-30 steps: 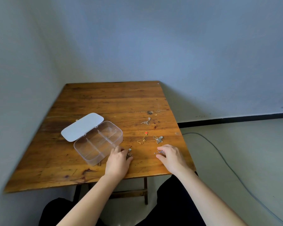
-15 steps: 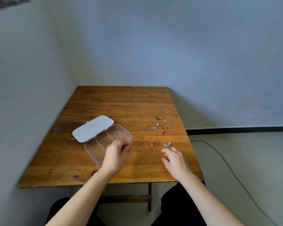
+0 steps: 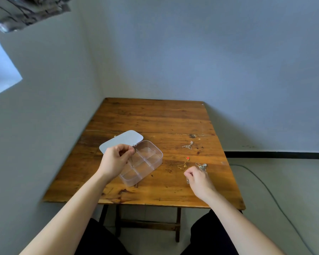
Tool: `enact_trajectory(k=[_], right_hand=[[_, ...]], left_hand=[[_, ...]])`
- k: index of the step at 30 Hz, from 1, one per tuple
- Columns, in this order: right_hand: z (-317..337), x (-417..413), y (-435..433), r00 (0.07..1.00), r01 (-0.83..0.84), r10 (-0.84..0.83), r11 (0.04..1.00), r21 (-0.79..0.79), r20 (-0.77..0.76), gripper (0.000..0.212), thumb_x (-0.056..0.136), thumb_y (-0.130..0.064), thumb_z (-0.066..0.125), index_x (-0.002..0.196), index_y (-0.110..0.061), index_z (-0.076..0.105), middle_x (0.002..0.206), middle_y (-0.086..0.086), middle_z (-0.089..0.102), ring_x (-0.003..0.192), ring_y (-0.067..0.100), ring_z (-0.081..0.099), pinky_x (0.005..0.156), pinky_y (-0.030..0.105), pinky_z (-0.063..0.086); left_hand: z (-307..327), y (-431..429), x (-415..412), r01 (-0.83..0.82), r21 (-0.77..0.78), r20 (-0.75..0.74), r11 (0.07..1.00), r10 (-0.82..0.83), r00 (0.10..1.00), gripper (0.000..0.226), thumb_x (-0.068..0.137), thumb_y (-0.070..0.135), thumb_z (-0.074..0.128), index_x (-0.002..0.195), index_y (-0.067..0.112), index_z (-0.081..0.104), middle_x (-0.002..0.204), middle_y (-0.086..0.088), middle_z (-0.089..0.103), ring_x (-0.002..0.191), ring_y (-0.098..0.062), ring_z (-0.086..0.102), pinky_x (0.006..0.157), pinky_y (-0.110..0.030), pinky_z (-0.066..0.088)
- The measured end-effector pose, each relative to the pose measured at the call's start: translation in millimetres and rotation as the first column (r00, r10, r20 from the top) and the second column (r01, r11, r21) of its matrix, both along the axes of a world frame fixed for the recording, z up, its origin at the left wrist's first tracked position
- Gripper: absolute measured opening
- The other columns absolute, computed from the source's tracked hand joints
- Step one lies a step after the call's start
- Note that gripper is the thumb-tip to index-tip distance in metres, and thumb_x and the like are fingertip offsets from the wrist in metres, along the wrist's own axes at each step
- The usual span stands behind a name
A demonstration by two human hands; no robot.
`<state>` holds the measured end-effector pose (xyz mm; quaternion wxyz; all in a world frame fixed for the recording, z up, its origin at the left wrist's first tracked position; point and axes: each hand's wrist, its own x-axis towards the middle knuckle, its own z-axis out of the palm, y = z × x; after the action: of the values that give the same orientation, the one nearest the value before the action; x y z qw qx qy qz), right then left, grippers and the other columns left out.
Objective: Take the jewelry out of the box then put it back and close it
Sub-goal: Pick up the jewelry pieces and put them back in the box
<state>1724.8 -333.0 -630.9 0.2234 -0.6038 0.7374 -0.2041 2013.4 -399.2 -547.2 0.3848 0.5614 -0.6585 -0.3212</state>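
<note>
A clear plastic box [image 3: 151,163] with inner dividers stands open on the wooden table [image 3: 155,118], its white lid [image 3: 122,140] folded back to the far left. My left hand [image 3: 116,159] hovers over the box's left compartments, fingers pinched on a thin silver chain that dangles down. My right hand [image 3: 197,178] rests on the table, fingers curled on a small silver piece. Loose on the table lie a gold chain with a red bead [image 3: 183,163], a silver charm piece [image 3: 202,166] and a silver chain [image 3: 188,145] farther back.
The table sits in a corner, with a wall along its left side and another behind it. A grey cable [image 3: 265,186] runs over the floor on the right. My dark-clothed legs [image 3: 206,234] are under the table's near edge.
My left hand lifted a silver chain from the table and carried it left over the open box. My right hand closed on a small piece near the table's front right. The camera tilted upward.
</note>
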Motion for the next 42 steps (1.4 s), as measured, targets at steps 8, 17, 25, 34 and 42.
enact_trajectory(k=[8, 17, 25, 34, 42], right_hand=[[80, 76, -56, 0.891, 0.009, 0.085, 0.979, -0.205, 0.446, 0.017, 0.101, -0.034, 0.052, 0.102, -0.025, 0.066, 0.079, -0.01, 0.067, 0.068, -0.002, 0.058, 0.057, 0.017, 0.038], [62, 123, -75, 0.951, -0.178, 0.175, 0.984, -0.011, 0.254, 0.025, 0.099, -0.023, 0.056, 0.087, -0.01, 0.074, 0.091, -0.004, 0.069, 0.083, 0.016, 0.062, 0.063, 0.026, 0.044], [53, 112, -73, 0.974, -0.191, 0.189, 0.982, 0.002, 0.128, 0.026, 0.099, -0.021, 0.054, 0.091, -0.012, 0.077, 0.109, -0.006, 0.071, 0.088, 0.014, 0.063, 0.072, 0.025, 0.044], [57, 29, -51, 0.989, -0.034, 0.051, 0.992, -0.125, 0.139, 0.019, 0.098, -0.032, 0.054, 0.097, -0.03, 0.072, 0.101, -0.02, 0.065, 0.092, 0.009, 0.062, 0.069, 0.023, 0.046], [22, -58, -2, 0.981, 0.193, -0.193, 0.98, -0.044, -0.002, 0.023, 0.098, -0.026, 0.057, 0.118, -0.025, 0.068, 0.126, 0.0, 0.062, 0.114, 0.019, 0.058, 0.093, 0.035, 0.051]], left_hand=[[-24, 8, 19, 0.001, 0.155, 0.177, 0.988, -0.029, 0.984, 0.009, 0.09, 0.015, 0.069, 0.085, 0.021, 0.073, 0.082, 0.003, 0.072, 0.075, -0.013, 0.067, 0.06, -0.022, 0.054], [-41, 10, 14, 0.018, 0.163, 0.334, 0.986, -0.073, 0.94, 0.011, 0.091, 0.018, 0.068, 0.086, 0.027, 0.071, 0.082, 0.013, 0.068, 0.074, -0.004, 0.065, 0.055, -0.01, 0.045], [-47, 8, 17, -0.01, 0.126, 0.313, 0.992, -0.031, 0.949, 0.01, 0.091, 0.018, 0.067, 0.091, 0.025, 0.073, 0.085, 0.012, 0.068, 0.075, -0.003, 0.064, 0.054, -0.01, 0.045], [-37, 1, -23, 0.068, -0.067, 0.349, 0.995, -0.041, 0.936, 0.014, 0.093, 0.018, 0.063, 0.102, 0.017, 0.073, 0.096, 0.002, 0.071, 0.08, -0.009, 0.064, 0.067, -0.021, 0.052], [-50, 6, -108, 0.283, -0.093, 0.402, 0.955, -0.224, 0.888, 0.021, 0.095, 0.021, 0.056, 0.111, 0.016, 0.069, 0.104, -0.003, 0.066, 0.092, -0.019, 0.063, 0.078, -0.031, 0.052]])
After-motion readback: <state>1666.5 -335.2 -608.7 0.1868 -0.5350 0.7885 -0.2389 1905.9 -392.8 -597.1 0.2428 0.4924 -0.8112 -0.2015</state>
